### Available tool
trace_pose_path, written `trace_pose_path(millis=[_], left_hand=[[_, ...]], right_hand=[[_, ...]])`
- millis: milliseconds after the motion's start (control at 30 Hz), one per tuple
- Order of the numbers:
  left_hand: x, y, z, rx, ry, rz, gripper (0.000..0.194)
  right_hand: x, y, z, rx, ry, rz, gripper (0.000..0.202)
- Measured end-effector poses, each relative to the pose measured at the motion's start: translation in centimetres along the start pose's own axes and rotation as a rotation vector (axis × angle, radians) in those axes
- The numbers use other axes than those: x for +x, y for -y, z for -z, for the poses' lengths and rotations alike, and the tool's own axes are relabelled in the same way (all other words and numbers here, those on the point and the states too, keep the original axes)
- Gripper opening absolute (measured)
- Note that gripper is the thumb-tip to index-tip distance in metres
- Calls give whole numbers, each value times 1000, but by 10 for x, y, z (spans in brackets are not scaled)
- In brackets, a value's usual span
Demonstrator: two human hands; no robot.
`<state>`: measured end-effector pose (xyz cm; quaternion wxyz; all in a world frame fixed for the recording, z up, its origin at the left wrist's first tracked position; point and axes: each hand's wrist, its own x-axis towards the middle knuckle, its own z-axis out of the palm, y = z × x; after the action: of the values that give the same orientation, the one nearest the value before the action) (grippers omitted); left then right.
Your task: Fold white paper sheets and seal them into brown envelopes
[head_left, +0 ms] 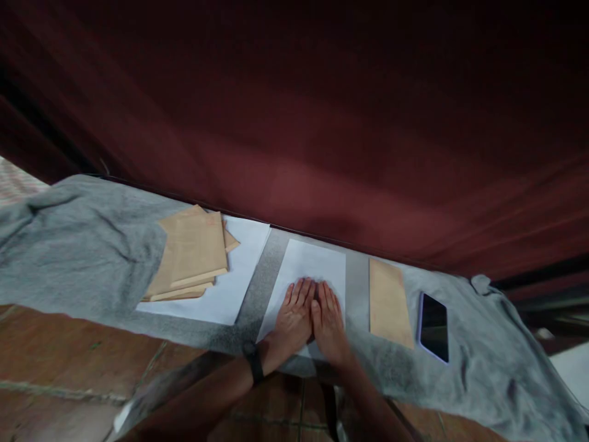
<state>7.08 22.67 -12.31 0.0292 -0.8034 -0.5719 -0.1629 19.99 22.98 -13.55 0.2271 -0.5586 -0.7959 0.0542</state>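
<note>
A white sheet of paper (315, 259) lies on the grey cloth in front of me. Flat on its lower middle rests my left hand (294, 313), with a dark watch on the wrist. Right beside it my right hand (328, 319) also lies flat on the sheet, fingers stretched forward. The two hands touch or nearly touch along their inner edges, and neither holds anything. To the right of the sheet is a single brown envelope (390, 302). Several more brown envelopes (197, 248) sit in a loose pile on other white paper (230, 294) at the left.
A phone (434, 327) with a pale purple edge lies right of the single envelope. The grey cloth (101, 245) covers a long narrow surface, bunched at both ends. Behind it rises a dark red surface (294, 172). Brown floor tiles (69, 356) show below the front edge.
</note>
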Motion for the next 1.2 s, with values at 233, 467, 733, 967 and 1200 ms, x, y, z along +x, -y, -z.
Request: trace_pose_path(millis=[233, 467, 733, 967, 1200], left_hand=[[-31, 18, 7, 14, -2, 8, 61], [-35, 33, 26, 14, 7, 144, 62], [-35, 48, 32, 13, 1, 252, 64], [-1, 22, 29, -51, 98, 48, 59], [29, 22, 7, -27, 168, -12, 60]], right_hand=[[-29, 3, 7, -174, -16, 74, 63], [-39, -22, 21, -223, -47, 6, 67], [-43, -40, 30, -248, -32, -86, 67], [0, -6, 33, -91, 78, -43, 62], [36, 9, 16, -29, 204, -71, 61]])
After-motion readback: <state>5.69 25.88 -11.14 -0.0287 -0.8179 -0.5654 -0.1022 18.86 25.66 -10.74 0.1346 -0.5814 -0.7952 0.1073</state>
